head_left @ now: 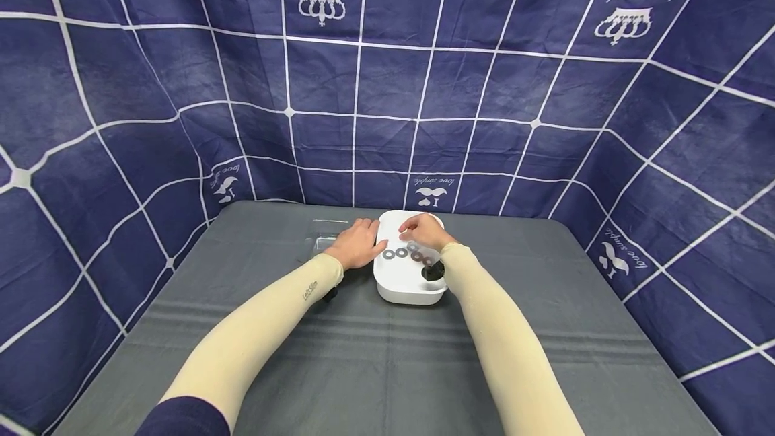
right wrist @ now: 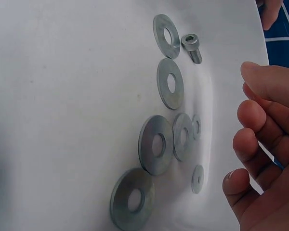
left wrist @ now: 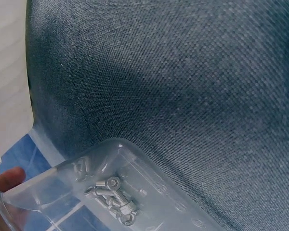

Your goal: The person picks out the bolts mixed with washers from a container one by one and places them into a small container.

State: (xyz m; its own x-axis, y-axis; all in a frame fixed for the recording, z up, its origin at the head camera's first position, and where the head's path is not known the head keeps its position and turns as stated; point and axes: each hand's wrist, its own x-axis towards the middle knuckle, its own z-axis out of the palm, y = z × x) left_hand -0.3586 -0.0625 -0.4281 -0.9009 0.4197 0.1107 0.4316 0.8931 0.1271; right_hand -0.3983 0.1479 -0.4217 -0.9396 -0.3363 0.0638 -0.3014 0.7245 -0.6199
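Observation:
My right hand (head_left: pixel 424 231) hovers over the white tub (head_left: pixel 402 296) with its fingers loosely bent. In the right wrist view nothing shows between its thumb and fingers. Several flat metal washers (right wrist: pixel 145 147), large and small, lie on the tub's white floor, along with one socket-head bolt (right wrist: pixel 190 42). My left hand (head_left: pixel 356 244) is at the tub's left side, thumb toward the rim. Close by that hand is a clear plastic container (left wrist: pixel 154 168), holding several socket-head bolts (left wrist: pixel 116 195). The left wrist view catches only a few fingertips at its lower left edge.
A grey cloth (head_left: pixel 387 362) covers the table. Blue curtains (head_left: pixel 387 73) with white grid lines enclose the back and both sides. Clear plastic (head_left: pixel 329 222) extends behind the left hand. A black device (head_left: pixel 432 271) sits at the right wrist.

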